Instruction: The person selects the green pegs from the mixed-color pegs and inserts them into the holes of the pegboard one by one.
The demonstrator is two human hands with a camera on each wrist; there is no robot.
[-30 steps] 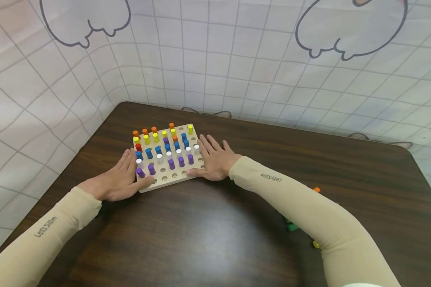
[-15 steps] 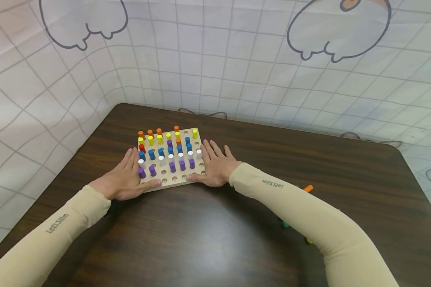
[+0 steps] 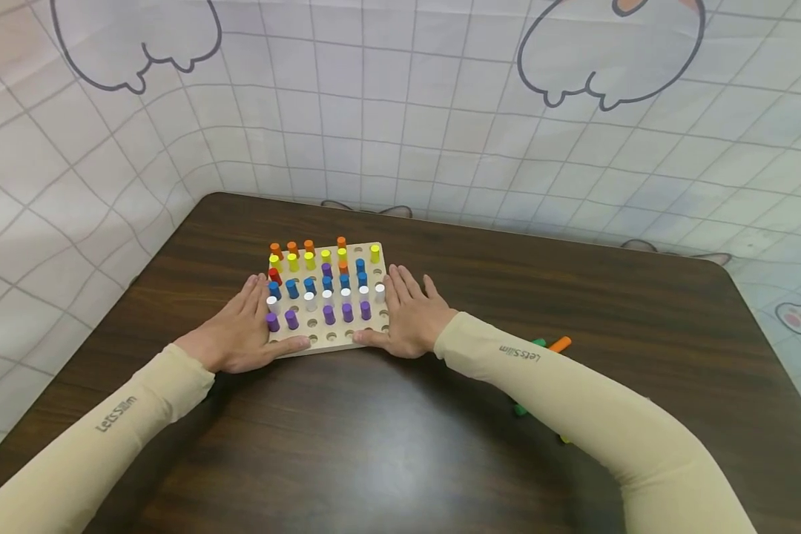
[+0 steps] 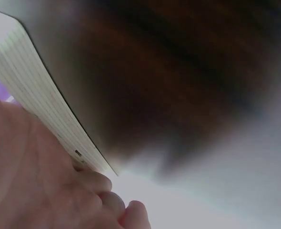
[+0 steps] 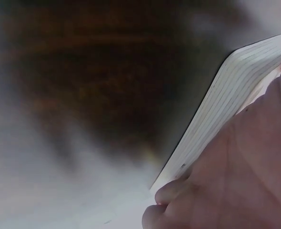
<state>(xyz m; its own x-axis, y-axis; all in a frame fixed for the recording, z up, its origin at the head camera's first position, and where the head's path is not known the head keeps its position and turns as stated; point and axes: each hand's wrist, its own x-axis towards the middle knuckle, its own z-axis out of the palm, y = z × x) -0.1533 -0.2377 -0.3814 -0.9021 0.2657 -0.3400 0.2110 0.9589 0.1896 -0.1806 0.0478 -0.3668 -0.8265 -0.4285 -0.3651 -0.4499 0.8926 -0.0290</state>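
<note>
A pale wooden pegboard (image 3: 322, 343) lies on the dark table, with a hand at each side. Orange pegs (image 3: 292, 248), yellow pegs (image 3: 310, 261), blue pegs (image 3: 292, 289), white pegs (image 3: 310, 300), purple pegs (image 3: 329, 314) and one red peg (image 3: 275, 276) stand in its holes; some holes are bare. My left hand (image 3: 240, 334) presses its left side with straight fingers, thumb over the front corner. Against the right side rests my right hand (image 3: 410, 315), thumb likewise along the front. Both wrist views show a palm beside the board's layered edge (image 4: 40, 90).
Loose pegs lie to the right, partly hidden by my right sleeve: an orange one (image 3: 560, 345), green ones (image 3: 521, 409) and a yellow one (image 3: 564, 439). Behind the brown table (image 3: 374, 452) hangs a white gridded cloth (image 3: 374, 119).
Between both hands the pegboard has slid rightward and slightly toward me, turning a little so its front edge lies straighter. The head view has shifted slightly too.
</note>
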